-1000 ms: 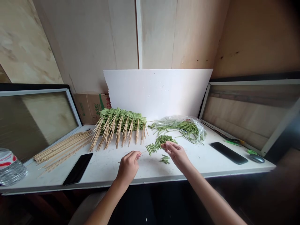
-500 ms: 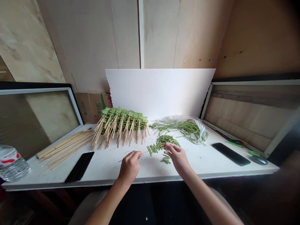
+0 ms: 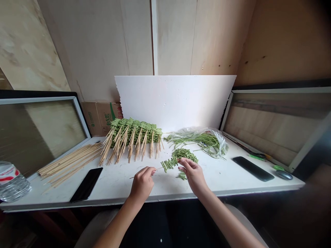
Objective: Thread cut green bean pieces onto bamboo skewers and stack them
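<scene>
My left hand (image 3: 142, 182) is closed round a thin bamboo skewer, whose rear end pokes out to its left. Short cut pieces of long bean (image 3: 169, 164) sit in a row across that skewer, between my two hands. At the tip end, the thumb and fingers of my right hand (image 3: 191, 172) pinch the last bean piece, mostly hidden by the fingertips. Behind the right hand lies a heap of cut bean pieces (image 3: 184, 154), with a few loose pieces (image 3: 182, 176) just below the skewered row.
Filled bean skewers (image 3: 136, 129) are stacked at the back left, beside bare bamboo skewers (image 3: 72, 160). Uncut long beans (image 3: 207, 140) lie in a clear plastic bag. Black phones (image 3: 86, 185) (image 3: 253, 168), a water bottle (image 3: 12, 182) and green-handled scissors (image 3: 279, 168) are at the sides.
The whole view has shifted slightly, so everything sits a little further left. Both hands keep their hold on the skewer and beans, with hardly any movement between them.
</scene>
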Demonstrator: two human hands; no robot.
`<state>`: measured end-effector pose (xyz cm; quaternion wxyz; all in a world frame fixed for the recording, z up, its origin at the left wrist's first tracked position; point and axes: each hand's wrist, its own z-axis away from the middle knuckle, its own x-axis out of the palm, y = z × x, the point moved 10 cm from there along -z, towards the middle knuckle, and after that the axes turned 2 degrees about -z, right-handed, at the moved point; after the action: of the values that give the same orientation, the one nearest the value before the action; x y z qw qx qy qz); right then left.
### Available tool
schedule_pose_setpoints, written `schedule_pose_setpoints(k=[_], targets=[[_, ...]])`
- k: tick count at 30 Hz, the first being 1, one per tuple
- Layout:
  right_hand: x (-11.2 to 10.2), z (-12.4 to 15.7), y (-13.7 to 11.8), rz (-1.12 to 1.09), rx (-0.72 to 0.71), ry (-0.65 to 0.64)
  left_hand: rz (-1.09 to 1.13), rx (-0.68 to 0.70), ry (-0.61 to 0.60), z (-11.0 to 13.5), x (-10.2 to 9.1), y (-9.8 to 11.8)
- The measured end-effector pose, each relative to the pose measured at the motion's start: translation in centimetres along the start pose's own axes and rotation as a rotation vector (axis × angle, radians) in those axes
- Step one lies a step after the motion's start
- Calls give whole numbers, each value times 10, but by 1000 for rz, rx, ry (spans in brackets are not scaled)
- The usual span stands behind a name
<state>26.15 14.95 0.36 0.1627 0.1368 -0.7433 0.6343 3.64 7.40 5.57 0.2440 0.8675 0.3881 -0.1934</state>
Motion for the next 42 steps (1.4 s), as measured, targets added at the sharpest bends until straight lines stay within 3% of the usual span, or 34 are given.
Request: schedule_pose_setpoints(k=[11,25,30,34,37,42], targets=[[-3,4,8,-45,5,53,-12,25,-61,0,6,1],[-6,8,23,-104,46,112,-60,92,26,2,1,15],[7,11,13,-74,30,47,-39,40,29,-2,-6,4],[12,1,-17,97,-11,-116,-15,-26,54,-4,-13,-11],[4,-12,-34,449,-83,-264,-16,-86,45,-5,-12,-23],[-20,-25,-26,939,-258,-304,-37,-95,-11,-3,-2,-25]])
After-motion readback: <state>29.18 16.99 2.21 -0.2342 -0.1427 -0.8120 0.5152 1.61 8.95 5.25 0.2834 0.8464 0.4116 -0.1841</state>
